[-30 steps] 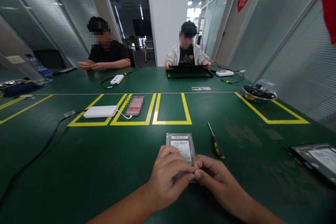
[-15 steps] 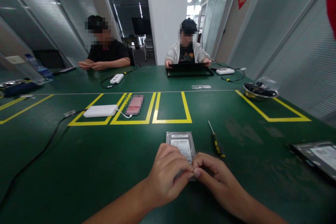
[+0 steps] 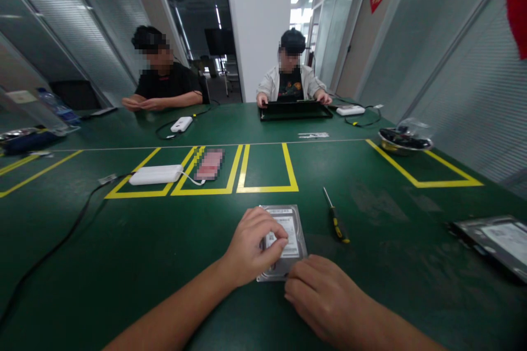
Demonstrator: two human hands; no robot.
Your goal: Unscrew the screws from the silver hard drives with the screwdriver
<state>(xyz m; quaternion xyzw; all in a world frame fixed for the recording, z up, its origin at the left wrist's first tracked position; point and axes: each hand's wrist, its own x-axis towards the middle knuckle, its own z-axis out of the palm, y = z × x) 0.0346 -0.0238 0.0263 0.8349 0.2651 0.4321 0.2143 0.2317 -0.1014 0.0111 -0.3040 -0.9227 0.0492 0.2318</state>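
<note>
A silver hard drive (image 3: 295,225) with a white label lies flat on the green table (image 3: 164,252) right in front of me. My left hand (image 3: 253,244) rests on its left half, fingers curled, with the fingertips and thumb pressed onto the label. My right hand (image 3: 321,296) sits on the table at the drive's near right corner. Its fingers are curled under, so what they hold, if anything, is hidden. A small screwdriver (image 3: 336,218) with a yellow and black handle lies just right of the drive.
Yellow taped boxes hold a white power bank (image 3: 156,174) and a phone (image 3: 209,164), and a black cable (image 3: 61,236) trails left. A second drive (image 3: 494,238) lies at the right edge and a metal bowl (image 3: 405,141) behind it. Two people sit opposite by a black tray (image 3: 294,111).
My hands, pinched together over the drive's near end, have separated. The left moved up onto the drive's label; the right drew back to the near right corner.
</note>
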